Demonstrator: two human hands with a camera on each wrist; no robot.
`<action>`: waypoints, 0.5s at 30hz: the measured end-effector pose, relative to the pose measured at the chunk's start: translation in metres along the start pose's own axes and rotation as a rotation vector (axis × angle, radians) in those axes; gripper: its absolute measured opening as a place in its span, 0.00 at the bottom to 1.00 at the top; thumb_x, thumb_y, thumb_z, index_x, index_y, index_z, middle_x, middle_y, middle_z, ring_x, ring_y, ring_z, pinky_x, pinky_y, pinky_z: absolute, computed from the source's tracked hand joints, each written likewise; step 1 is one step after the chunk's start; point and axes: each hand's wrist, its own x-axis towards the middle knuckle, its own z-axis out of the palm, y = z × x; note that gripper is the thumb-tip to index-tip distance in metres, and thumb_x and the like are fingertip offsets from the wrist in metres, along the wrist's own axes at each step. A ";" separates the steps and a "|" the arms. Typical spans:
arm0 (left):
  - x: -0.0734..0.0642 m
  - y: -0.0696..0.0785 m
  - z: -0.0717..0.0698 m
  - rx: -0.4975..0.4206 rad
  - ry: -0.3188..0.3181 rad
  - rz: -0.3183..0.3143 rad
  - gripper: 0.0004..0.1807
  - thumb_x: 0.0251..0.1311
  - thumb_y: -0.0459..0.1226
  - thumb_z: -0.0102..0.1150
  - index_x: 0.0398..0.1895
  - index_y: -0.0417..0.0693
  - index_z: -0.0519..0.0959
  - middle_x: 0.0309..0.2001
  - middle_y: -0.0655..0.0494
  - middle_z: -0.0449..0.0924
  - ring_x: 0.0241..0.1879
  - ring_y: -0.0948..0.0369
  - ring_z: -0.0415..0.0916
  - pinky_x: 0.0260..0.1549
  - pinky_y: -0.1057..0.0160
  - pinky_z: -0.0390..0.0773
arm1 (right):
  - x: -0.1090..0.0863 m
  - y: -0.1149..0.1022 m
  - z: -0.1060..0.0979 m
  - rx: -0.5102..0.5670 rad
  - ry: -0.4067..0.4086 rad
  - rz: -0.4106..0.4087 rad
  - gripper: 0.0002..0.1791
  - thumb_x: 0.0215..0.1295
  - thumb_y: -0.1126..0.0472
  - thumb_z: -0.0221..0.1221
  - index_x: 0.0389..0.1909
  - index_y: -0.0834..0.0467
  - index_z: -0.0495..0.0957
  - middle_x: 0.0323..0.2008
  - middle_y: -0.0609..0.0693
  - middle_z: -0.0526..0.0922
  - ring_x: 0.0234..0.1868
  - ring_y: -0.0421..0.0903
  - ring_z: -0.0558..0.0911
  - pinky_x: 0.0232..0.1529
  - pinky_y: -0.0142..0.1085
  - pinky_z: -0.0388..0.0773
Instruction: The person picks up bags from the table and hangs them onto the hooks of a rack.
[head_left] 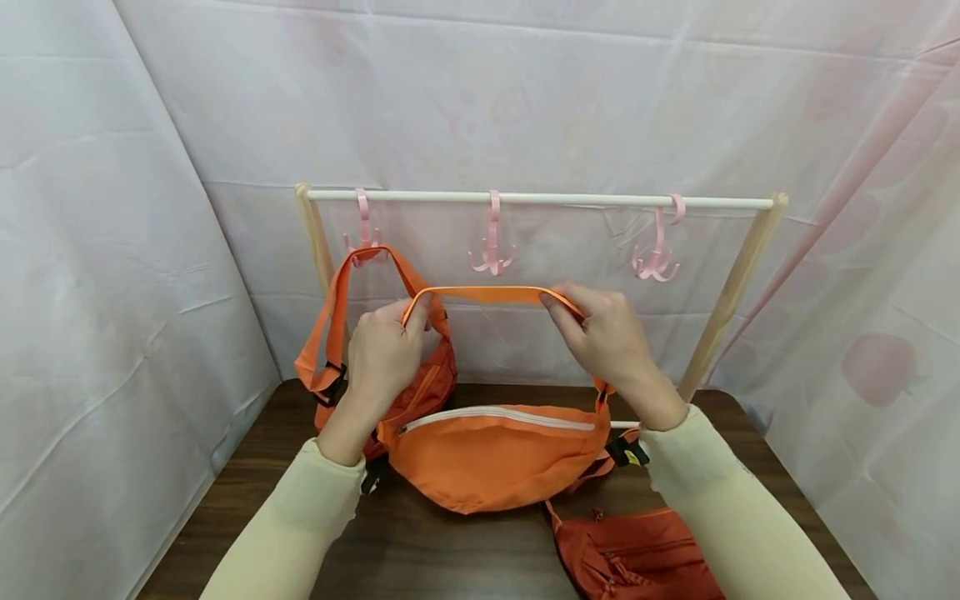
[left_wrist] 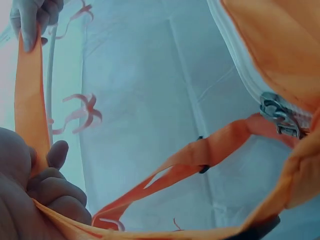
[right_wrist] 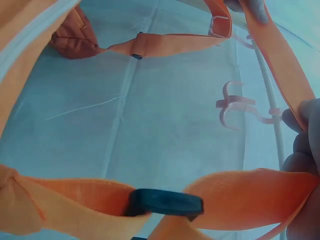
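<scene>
An orange waist bag (head_left: pixel 487 462) with a pale zip hangs by its strap (head_left: pixel 487 294) between both hands, in front of a rack. My left hand (head_left: pixel 382 350) grips the strap on the left, thumb over the webbing. On the right, my right hand (head_left: pixel 607 333) pinches the same strap, and the stretch between them is held nearly level. The zip pull (left_wrist: pixel 280 115) shows close up in the left wrist view. A dark strap slider (right_wrist: pixel 167 201) appears in the right wrist view. Behind the left hand, a redder orange bag (head_left: pixel 427 387) hangs from the left pink hook (head_left: pixel 363 208).
The rack's white bar (head_left: pixel 577 199) also carries a middle pink hook (head_left: pixel 492 242) and a right pink hook (head_left: pixel 657 250). A rust-red bag (head_left: pixel 637 554) lies on the dark wooden table (head_left: pixel 420 558), partly behind the right sleeve. Pale curtains (head_left: pixel 525 100) surround the table.
</scene>
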 end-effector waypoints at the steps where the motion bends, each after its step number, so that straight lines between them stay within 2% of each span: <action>1: 0.003 0.001 -0.001 0.003 0.007 0.001 0.31 0.82 0.55 0.50 0.17 0.51 0.75 0.12 0.58 0.64 0.10 0.56 0.59 0.10 0.58 0.56 | 0.001 -0.001 0.000 -0.002 0.006 0.002 0.06 0.76 0.61 0.65 0.38 0.57 0.88 0.20 0.43 0.75 0.16 0.40 0.67 0.20 0.37 0.66; 6: 0.016 0.002 -0.002 0.015 0.017 -0.010 0.36 0.81 0.62 0.44 0.14 0.52 0.66 0.11 0.56 0.61 0.10 0.54 0.58 0.11 0.59 0.53 | 0.008 -0.006 0.000 -0.014 0.026 0.000 0.07 0.76 0.61 0.64 0.37 0.58 0.88 0.20 0.44 0.75 0.16 0.40 0.66 0.19 0.37 0.64; 15: 0.039 0.005 -0.001 0.047 0.037 -0.021 0.37 0.80 0.64 0.41 0.15 0.50 0.67 0.12 0.55 0.62 0.11 0.53 0.61 0.12 0.59 0.55 | 0.018 -0.009 0.000 -0.020 0.064 -0.019 0.08 0.77 0.62 0.63 0.38 0.60 0.88 0.17 0.45 0.71 0.13 0.40 0.64 0.17 0.37 0.61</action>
